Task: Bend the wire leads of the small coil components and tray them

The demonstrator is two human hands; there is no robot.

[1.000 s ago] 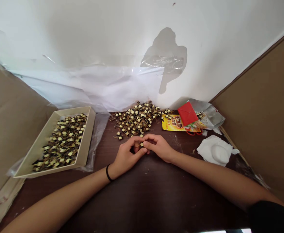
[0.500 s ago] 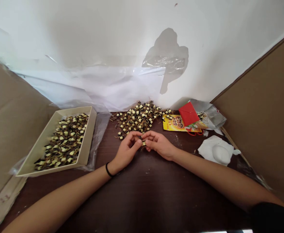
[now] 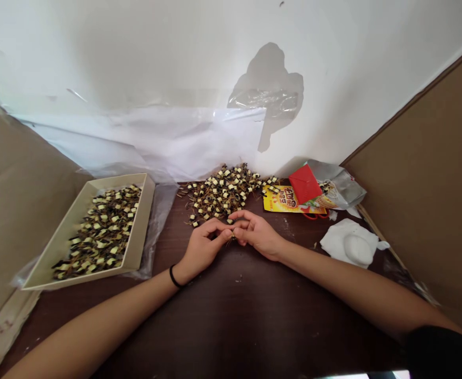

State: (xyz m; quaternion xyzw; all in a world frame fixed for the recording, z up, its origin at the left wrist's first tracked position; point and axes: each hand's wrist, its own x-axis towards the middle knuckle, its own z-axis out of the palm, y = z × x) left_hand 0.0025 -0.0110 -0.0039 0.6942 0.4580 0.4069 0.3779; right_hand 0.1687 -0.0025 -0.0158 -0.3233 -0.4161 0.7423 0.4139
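Nearest the camera, two bare forearms reach in over the dark table (image 3: 231, 321). The left hand (image 3: 204, 246) and right hand (image 3: 257, 232) meet fingertip to fingertip, both pinched on one small part (image 3: 231, 235) held just above the tabletop — too tiny to make out in detail. A black band sits on the left wrist. Just beyond the fingers lies the loose pile (image 3: 225, 192) of small cream-and-black pieces with thin leads, still large. To the left, well apart from the hands, the tray (image 3: 141, 231) holds a thick layer of similar pieces, so a good share looks finished — though plenty appears to remain. Far right lie a yellow packet (image 3: 284, 200) and crumpled tissue (image 3: 351, 243).
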